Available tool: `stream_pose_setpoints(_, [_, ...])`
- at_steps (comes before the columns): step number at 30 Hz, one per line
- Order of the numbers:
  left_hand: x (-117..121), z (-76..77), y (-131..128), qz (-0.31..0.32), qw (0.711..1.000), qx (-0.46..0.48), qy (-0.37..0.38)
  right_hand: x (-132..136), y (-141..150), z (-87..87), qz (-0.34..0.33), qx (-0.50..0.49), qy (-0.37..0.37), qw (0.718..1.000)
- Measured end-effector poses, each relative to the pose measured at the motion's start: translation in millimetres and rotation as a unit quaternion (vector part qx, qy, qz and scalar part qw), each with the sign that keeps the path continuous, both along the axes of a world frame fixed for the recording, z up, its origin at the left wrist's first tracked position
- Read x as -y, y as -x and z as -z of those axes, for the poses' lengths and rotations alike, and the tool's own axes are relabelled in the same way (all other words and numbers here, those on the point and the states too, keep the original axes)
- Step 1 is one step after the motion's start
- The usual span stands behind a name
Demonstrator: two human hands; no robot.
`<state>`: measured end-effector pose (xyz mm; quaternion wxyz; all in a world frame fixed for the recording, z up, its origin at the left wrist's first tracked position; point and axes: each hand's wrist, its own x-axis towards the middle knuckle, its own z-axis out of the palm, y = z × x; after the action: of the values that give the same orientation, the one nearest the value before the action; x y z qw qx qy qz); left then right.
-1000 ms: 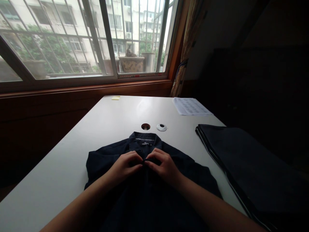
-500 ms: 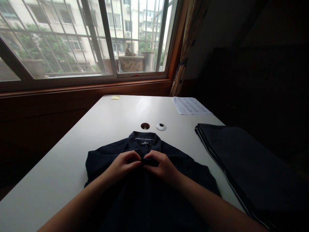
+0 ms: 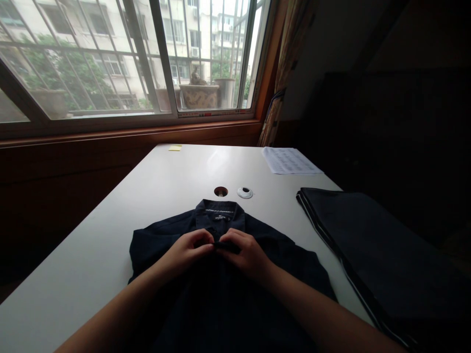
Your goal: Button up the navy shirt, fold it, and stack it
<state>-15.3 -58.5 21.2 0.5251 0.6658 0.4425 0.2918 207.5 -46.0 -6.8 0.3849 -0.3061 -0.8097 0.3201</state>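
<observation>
A dark navy collared shirt (image 3: pixel 206 304) lies front up on the white table (image 3: pixel 110 215), its collar pointing away from me. My left hand (image 3: pixel 191 247) pinches the front placket just below the collar, thumb and fingers together. Close against it, my right hand (image 3: pixel 245 250) grips the same strip of cloth from the other side. The fingertips of both hands nearly meet over the placket. Any button between them is hidden by the fingers and the dark cloth.
Dark folded cloth with pale edging (image 3: pixel 368 235) lies at the right. Beyond the collar are a round table hole (image 3: pixel 221 191) and a white ring-shaped cover (image 3: pixel 245 192). Printed sheets (image 3: pixel 290 161) and a yellow sticky note (image 3: pixel 175 147) lie at the far edge, below a barred window.
My fingers have shifted very slightly at the placket while both hands keep their grip. The shirt and the other things stay in place.
</observation>
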Motion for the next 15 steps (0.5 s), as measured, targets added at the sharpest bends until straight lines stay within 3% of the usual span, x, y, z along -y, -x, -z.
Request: stream_pose_setpoints(15, [0, 9.8, 1, 0.018, 0.999, -0.013, -0.049, -1, 0, -3.1, 0.026, 0.035, 0.018, 0.999])
